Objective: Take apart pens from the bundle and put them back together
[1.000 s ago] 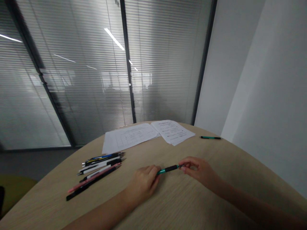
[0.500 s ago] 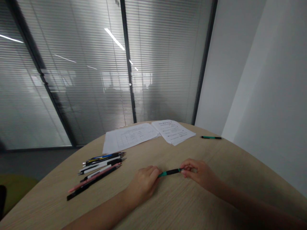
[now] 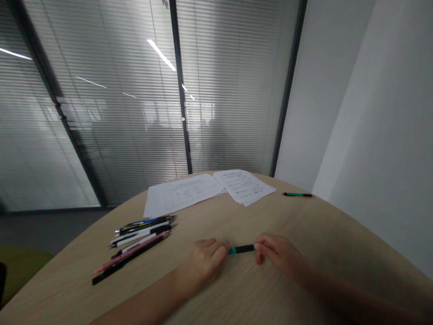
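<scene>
A green pen with a black grip [image 3: 241, 249] lies level just above the wooden table [image 3: 304, 225], held at both ends. My left hand [image 3: 203, 262] pinches its green end with curled fingers. My right hand [image 3: 277, 253] pinches the black end, fingers closed around the tip. Both hands rest low on the tabletop, close together, with only a short stretch of pen showing between them.
Several pens [image 3: 135, 241] lie in a row at the left of the table. Two printed sheets [image 3: 206, 187] lie at the far edge. Another green pen [image 3: 297, 194] lies alone at the far right. Glass walls with blinds stand behind the table.
Both hands have lowered the pen toward the table and drawn closer together, so less of the pen shows between them than before.
</scene>
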The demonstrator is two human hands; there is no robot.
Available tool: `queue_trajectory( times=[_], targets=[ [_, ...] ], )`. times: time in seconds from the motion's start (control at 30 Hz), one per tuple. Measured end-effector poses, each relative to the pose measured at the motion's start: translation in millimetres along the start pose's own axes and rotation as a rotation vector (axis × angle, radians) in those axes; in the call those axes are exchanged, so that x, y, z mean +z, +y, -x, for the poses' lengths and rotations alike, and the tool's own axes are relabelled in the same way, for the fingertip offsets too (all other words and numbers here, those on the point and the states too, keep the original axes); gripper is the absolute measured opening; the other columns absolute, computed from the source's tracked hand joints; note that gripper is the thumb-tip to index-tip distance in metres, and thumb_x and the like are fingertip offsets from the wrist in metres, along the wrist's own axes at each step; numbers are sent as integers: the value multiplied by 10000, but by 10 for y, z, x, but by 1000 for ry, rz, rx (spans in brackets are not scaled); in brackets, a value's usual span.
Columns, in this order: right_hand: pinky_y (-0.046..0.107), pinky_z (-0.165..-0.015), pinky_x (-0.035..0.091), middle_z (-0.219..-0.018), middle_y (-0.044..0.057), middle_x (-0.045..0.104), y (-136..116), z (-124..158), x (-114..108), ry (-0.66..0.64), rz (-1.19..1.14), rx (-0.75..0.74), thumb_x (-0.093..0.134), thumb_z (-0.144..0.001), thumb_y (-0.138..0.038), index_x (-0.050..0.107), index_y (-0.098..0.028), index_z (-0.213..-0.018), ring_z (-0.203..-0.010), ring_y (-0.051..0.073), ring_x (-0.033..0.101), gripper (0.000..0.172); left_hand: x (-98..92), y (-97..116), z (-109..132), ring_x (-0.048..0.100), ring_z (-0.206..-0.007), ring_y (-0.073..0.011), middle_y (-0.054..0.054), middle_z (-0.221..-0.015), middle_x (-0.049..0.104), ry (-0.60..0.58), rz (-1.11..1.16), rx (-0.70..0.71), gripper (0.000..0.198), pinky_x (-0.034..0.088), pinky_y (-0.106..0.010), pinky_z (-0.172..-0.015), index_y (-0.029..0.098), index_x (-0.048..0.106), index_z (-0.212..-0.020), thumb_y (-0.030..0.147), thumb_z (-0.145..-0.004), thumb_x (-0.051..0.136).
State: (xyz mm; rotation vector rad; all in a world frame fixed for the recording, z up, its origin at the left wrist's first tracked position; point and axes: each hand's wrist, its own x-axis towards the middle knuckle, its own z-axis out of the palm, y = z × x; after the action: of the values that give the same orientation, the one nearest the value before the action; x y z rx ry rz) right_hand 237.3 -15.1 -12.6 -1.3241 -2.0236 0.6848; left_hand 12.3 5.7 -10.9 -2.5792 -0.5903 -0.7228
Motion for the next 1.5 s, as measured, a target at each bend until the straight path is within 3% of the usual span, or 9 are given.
queue_trajectory(
  times=[0.1,0.3,0.47,0.6,0.7,1.07,1.3,1.43,1.5],
  targets=[
    [225,-570,378,-508,-10,587,-10,12,19,10,56,21,378,-832,-280,490,-191,-562,-520,112,532,306,-37,21,-6,518,-478,-138,-21,-605,592,17,-55,52,226,393,-235,-415,145,500,-846,127,-875,276],
    [201,-432,323,-320,-70,379,33,26,118,-18,-80,175,330,-848,-357,460,-193,-541,-317,80,362,372,-112,67,-38,510,-496,-129,-12,-602,576,25,-132,137,284,391,-238,-440,146,495,-803,113,-904,231],
    [191,-389,287,-317,-71,378,-13,56,181,-81,-205,235,346,-830,-448,478,-186,-546,-300,71,337,408,-77,72,-31,498,-510,-140,-24,-632,570,14,-170,74,303,375,-258,-469,158,471,-740,94,-897,220],
    [192,-398,296,-315,-72,373,-70,68,200,-67,-252,260,350,-822,-466,464,-188,-538,-306,72,343,413,-62,84,-50,529,-589,-173,-65,-721,586,-35,-168,13,272,404,-288,-530,125,487,-897,95,-888,218],
    [192,-395,293,-315,-71,373,-64,65,216,-46,-247,279,351,-825,-437,469,-186,-538,-304,71,345,400,-46,88,-76,550,-702,-216,-109,-817,586,-44,-136,-36,252,423,-337,-610,86,466,-1028,209,-893,293],
    [187,-371,273,-318,-71,380,-34,37,204,3,-361,345,354,-813,-486,466,-183,-550,-298,65,336,417,-46,78,-70,537,-673,-170,-45,-732,591,18,-132,32,263,409,-349,-710,138,537,-887,141,-905,274],
    [205,-369,301,-413,-44,438,36,-5,194,11,-424,259,237,-805,-577,519,-165,-671,-336,82,388,517,-9,35,-59,554,-608,-156,-24,-668,609,76,-89,6,239,430,-349,-695,138,523,-887,130,-902,285],
    [212,-438,367,-646,-15,523,113,-37,188,95,-439,80,395,-781,-498,514,-186,-932,-448,85,455,367,31,-12,-36,559,-566,-148,-23,-631,608,91,-61,-90,243,446,-343,-661,141,521,-838,162,-904,288],
    [228,-505,406,-688,-10,526,120,-45,177,110,-407,46,485,-749,-415,511,-207,-944,-522,101,484,287,33,-20,-34,565,-567,-148,-23,-633,611,83,-43,-109,236,451,-344,-653,143,521,-835,165,-900,295]
  ],
)
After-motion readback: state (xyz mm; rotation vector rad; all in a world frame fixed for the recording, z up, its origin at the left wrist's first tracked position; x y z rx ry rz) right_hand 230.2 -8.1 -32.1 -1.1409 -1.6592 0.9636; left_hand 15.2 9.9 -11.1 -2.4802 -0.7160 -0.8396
